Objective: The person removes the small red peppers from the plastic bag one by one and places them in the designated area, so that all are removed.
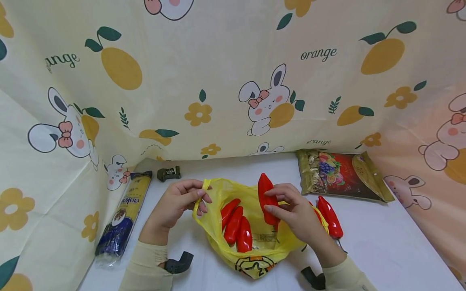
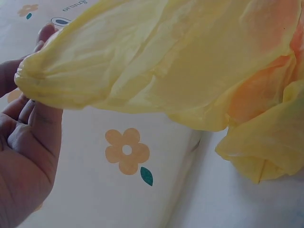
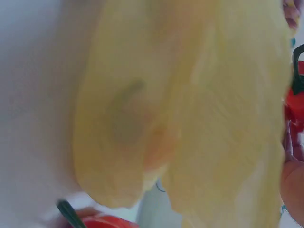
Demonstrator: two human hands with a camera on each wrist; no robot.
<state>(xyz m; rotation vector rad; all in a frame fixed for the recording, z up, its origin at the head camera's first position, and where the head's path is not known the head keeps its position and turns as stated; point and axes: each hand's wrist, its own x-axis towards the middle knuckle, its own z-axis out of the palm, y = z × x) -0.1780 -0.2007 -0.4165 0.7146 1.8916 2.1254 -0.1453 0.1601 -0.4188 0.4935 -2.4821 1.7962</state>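
A yellow plastic bag (image 1: 218, 238) stands with its mouth open, several red peppers (image 1: 233, 225) inside. My left hand (image 1: 178, 202) pinches the bag's left rim; in the left wrist view the hand (image 2: 28, 147) is at the left edge beside the stretched bag (image 2: 142, 66). Over the bag's opening, my right hand (image 1: 296, 210) holds a red pepper (image 1: 267, 198) upright between thumb and fingers. The right wrist view shows that pepper (image 3: 296, 105) at the right edge, past the bag (image 3: 228, 118). Another red pepper (image 1: 329, 217) lies outside the bag, right of my right hand.
A gold and red packet (image 1: 342, 176) lies at the back right. On the left are a blue and yellow packet (image 1: 123, 218) and a small dark wrapped item (image 1: 169, 173). A patterned cloth (image 1: 225, 81) hangs behind and at both sides of the white table (image 1: 204, 279).
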